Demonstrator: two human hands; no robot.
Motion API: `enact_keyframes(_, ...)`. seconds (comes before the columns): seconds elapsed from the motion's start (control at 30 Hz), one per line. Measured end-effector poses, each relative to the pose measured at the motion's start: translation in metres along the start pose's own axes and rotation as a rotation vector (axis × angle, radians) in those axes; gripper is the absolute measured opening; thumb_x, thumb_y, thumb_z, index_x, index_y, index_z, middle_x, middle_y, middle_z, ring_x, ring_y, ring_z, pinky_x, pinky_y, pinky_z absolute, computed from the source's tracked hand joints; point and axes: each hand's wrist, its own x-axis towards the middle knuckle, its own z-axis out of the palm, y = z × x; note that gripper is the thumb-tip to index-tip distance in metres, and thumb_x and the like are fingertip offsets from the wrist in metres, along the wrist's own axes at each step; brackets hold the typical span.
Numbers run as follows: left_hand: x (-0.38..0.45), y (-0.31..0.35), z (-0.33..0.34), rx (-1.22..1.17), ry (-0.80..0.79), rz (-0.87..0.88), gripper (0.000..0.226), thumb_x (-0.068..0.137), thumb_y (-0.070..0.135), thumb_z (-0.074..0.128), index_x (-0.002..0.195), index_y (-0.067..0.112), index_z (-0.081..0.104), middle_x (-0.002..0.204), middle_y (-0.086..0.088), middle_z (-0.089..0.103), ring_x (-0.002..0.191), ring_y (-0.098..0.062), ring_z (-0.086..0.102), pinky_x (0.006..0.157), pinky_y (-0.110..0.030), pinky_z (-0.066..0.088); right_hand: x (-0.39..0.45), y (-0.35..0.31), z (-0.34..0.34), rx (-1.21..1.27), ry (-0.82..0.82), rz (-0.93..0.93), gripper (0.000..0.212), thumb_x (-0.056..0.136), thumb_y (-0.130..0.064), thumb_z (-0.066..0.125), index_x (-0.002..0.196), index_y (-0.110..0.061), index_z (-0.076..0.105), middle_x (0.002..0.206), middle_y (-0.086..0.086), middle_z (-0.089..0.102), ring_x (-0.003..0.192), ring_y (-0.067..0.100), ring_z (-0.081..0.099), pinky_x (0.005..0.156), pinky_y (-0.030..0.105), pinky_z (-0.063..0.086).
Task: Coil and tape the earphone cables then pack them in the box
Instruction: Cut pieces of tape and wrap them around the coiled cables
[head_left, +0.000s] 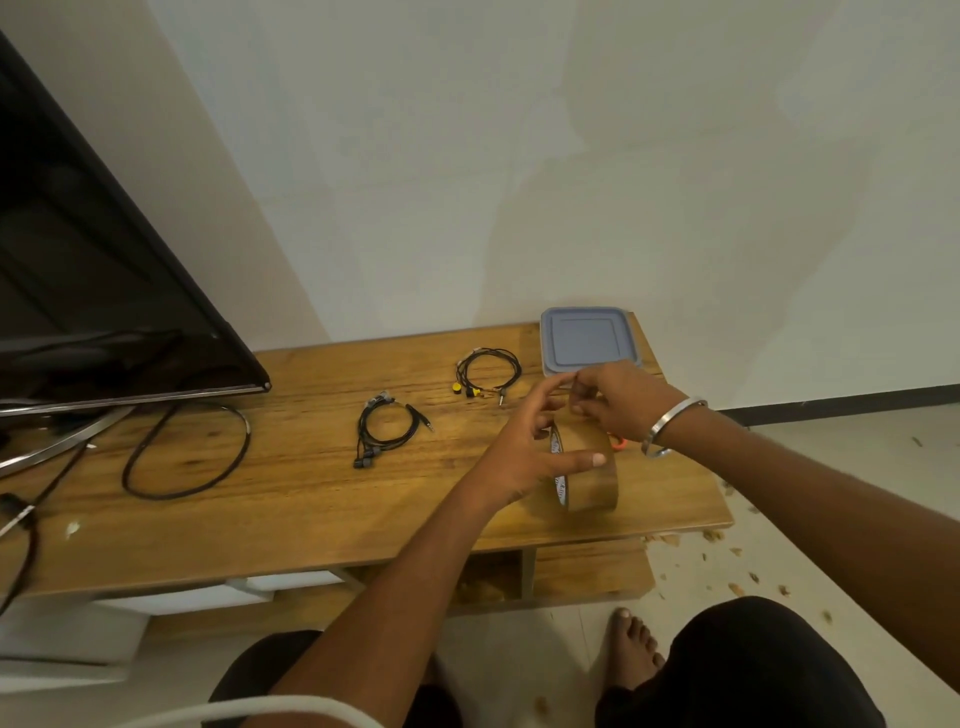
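Observation:
Two coiled earphone cables lie on the wooden table (291, 488): a black one (387, 428) in the middle, and one with yellow earbuds (485, 374) farther back. A brown tape roll (589, 475) stands on edge at the right. My left hand (524, 452) grips the roll, thumb across its outer face. My right hand (618, 402), a metal bangle on its wrist, pinches the tape's loose end above the roll. The box (589, 340) sits at the back right corner with its grey-blue lid shut.
A black TV (93, 291) on a metal stand fills the left, with a thick black cable loop (187, 452) on the table beside it. Something orange (619, 442) peeks out under my right hand. Debris litters the floor at right; my foot (631, 649) is below.

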Motion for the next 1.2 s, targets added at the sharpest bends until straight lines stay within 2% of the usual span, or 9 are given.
enact_keyframes(0.17, 0.001, 0.0, -0.001, 0.06, 0.019, -0.014, 0.088, 0.062, 0.042, 0.087, 0.135, 0.051, 0.037, 0.138, -0.003, 0.051, 0.128, -0.018, 0.051, 0.1, -0.032, 0.038, -0.003, 0.004, -0.005, 0.077, 0.03, -0.03, 0.008, 0.089, -0.018, 0.06, 0.093, -0.014, 0.066, 0.096, 0.003, 0.068, 0.085, 0.017, 0.058, 0.075, 0.022, 0.039)
enact_keyframes(0.37, 0.005, 0.002, -0.006, 0.072, 0.032, -0.005, 0.082, 0.069, 0.037, 0.086, 0.133, 0.051, 0.035, 0.135, -0.004, 0.05, 0.123, -0.018, 0.052, 0.091, -0.028, 0.04, -0.003, 0.003, -0.01, 0.098, 0.047, -0.093, 0.01, 0.088, -0.019, 0.062, 0.096, -0.013, 0.066, 0.095, 0.002, 0.067, 0.08, 0.011, 0.054, 0.063, 0.01, 0.035)
enact_keyframes(0.5, 0.005, 0.008, -0.006, 0.041, -0.014, 0.024, 0.081, 0.071, 0.024, 0.087, 0.132, 0.037, 0.034, 0.131, 0.0, 0.05, 0.118, -0.012, 0.056, 0.087, -0.017, 0.043, -0.001, 0.006, -0.01, 0.146, 0.063, -0.042, 0.009, 0.088, -0.018, 0.061, 0.095, -0.015, 0.066, 0.099, 0.005, 0.068, 0.082, 0.014, 0.057, 0.073, 0.023, 0.043)
enact_keyframes(0.63, 0.008, 0.009, -0.008, 0.079, -0.017, 0.107, 0.069, 0.071, 0.021, 0.087, 0.119, 0.03, 0.038, 0.133, 0.009, 0.046, 0.127, -0.007, 0.047, 0.099, -0.019, 0.041, 0.004, 0.002, -0.015, 0.076, 0.046, -0.053, 0.017, 0.089, -0.021, 0.06, 0.102, -0.011, 0.066, 0.102, 0.005, 0.066, 0.086, 0.017, 0.059, 0.072, 0.023, 0.039)
enact_keyframes(0.73, 0.012, 0.007, -0.006, 0.083, -0.031, 0.154, 0.054, 0.071, 0.024, 0.086, 0.108, 0.03, 0.047, 0.131, 0.006, 0.051, 0.129, -0.012, 0.048, 0.109, -0.033, 0.04, 0.006, 0.002, -0.02, 0.051, 0.015, -0.07, 0.019, 0.091, -0.02, 0.057, 0.104, -0.009, 0.065, 0.104, 0.007, 0.065, 0.078, 0.014, 0.053, 0.072, 0.025, 0.042)
enact_keyframes(0.83, 0.015, 0.003, -0.003, 0.121, -0.009, 0.201, 0.036, 0.071, 0.03, 0.084, 0.1, 0.028, 0.062, 0.12, -0.001, 0.059, 0.12, -0.014, 0.056, 0.107, -0.046, 0.043, 0.009, 0.004, -0.021, 0.045, 0.002, -0.078, 0.014, 0.089, -0.014, 0.058, 0.1, -0.011, 0.066, 0.105, 0.008, 0.065, 0.083, 0.015, 0.056, 0.075, 0.026, 0.045)
enact_keyframes(0.93, 0.015, 0.0, -0.003, 0.117, -0.004, 0.182, 0.036, 0.073, 0.028, 0.083, 0.107, 0.026, 0.07, 0.121, 0.0, 0.06, 0.119, -0.011, 0.056, 0.107, -0.039, 0.044, 0.011, 0.005, -0.02, 0.035, 0.014, -0.098, 0.011, 0.088, -0.017, 0.059, 0.096, -0.014, 0.067, 0.1, 0.004, 0.066, 0.087, 0.015, 0.057, 0.075, 0.024, 0.041)
enact_keyframes(1.1, 0.015, 0.0, -0.007, 0.069, -0.032, 0.152, 0.047, 0.074, 0.017, 0.084, 0.119, 0.014, 0.069, 0.124, -0.001, 0.063, 0.12, -0.006, 0.057, 0.104, -0.018, 0.041, 0.011, 0.007, -0.018, -0.003, 0.033, -0.169, 0.01, 0.088, -0.02, 0.061, 0.094, -0.016, 0.067, 0.097, 0.002, 0.064, 0.085, 0.013, 0.055, 0.074, 0.023, 0.041)
enact_keyframes(1.2, 0.016, 0.0, -0.006, 0.044, -0.033, 0.119, 0.051, 0.073, 0.014, 0.084, 0.121, 0.011, 0.068, 0.124, 0.0, 0.065, 0.12, -0.006, 0.058, 0.101, -0.015, 0.041, 0.006, 0.009, -0.018, 0.001, 0.052, -0.186, 0.01, 0.087, -0.02, 0.061, 0.094, -0.016, 0.068, 0.095, 0.0, 0.062, 0.086, 0.014, 0.056, 0.076, 0.027, 0.046)
